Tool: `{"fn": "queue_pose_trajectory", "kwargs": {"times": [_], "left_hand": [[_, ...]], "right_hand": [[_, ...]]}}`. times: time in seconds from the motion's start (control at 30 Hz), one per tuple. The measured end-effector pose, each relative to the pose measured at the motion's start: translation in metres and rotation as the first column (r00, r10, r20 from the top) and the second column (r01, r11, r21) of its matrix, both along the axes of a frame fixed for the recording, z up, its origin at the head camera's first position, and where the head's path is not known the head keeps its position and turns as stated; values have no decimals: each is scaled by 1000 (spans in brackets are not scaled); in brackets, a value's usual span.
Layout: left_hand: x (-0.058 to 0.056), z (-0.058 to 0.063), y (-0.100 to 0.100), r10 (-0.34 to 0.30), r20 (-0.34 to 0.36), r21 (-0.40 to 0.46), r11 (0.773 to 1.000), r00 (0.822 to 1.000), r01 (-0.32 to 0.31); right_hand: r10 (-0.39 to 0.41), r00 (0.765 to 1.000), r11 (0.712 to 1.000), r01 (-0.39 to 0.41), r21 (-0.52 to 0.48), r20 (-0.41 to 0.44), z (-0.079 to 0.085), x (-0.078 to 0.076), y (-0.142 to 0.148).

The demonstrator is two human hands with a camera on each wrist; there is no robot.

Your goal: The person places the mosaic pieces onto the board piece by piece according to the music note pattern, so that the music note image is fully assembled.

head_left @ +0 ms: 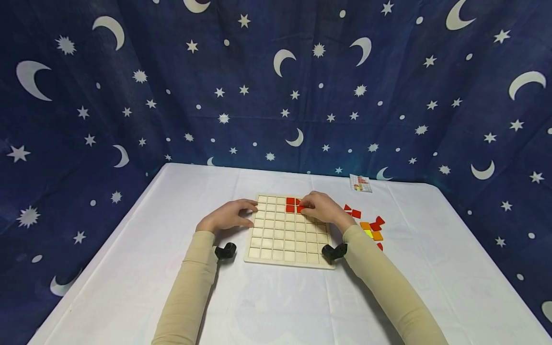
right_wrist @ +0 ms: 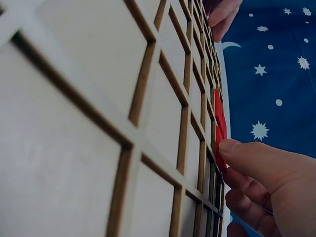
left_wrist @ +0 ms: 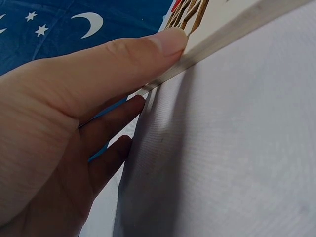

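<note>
A pale wooden grid board (head_left: 276,243) lies on the table, with several red tiles (head_left: 290,209) in its two far rows. Along the board's left edge rests my left hand (head_left: 228,214), fingers loosely extended; in the left wrist view its thumb (left_wrist: 170,42) touches the rim. My right hand (head_left: 324,209) is over the far part of the grid. Its thumb and fingers pinch a red tile (right_wrist: 220,136) beside the others, and the hand partly covers that tile, so its exact shape cannot be told.
Right of the board lie loose tiles: red ones (head_left: 356,214), orange ones (head_left: 377,235) and a yellow one (head_left: 369,234). A small printed card (head_left: 360,183) with a coloured pattern is near the table's far edge. Behind hangs a dark blue cloth (head_left: 258,72) with moons and stars.
</note>
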State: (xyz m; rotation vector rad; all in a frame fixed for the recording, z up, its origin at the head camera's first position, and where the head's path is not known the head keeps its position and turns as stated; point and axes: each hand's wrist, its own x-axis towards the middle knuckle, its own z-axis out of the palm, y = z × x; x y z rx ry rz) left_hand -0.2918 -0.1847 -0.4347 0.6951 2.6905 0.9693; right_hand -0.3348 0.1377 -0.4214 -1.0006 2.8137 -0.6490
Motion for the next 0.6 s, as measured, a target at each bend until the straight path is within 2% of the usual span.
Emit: {"fn": "queue_pose_trajectory", "kwargs": {"times": [0.23,0.6], "left_hand": [[0,0,0,6,0,2,1000,1000,-6],[3,3,-2,-24,-25,8,1000,999,24]], "right_hand": [[-3,1000,1000,3,-13,-6,-1,-1,-1],[-20,1000,999,20,-44,12,0,1,-4]]}}
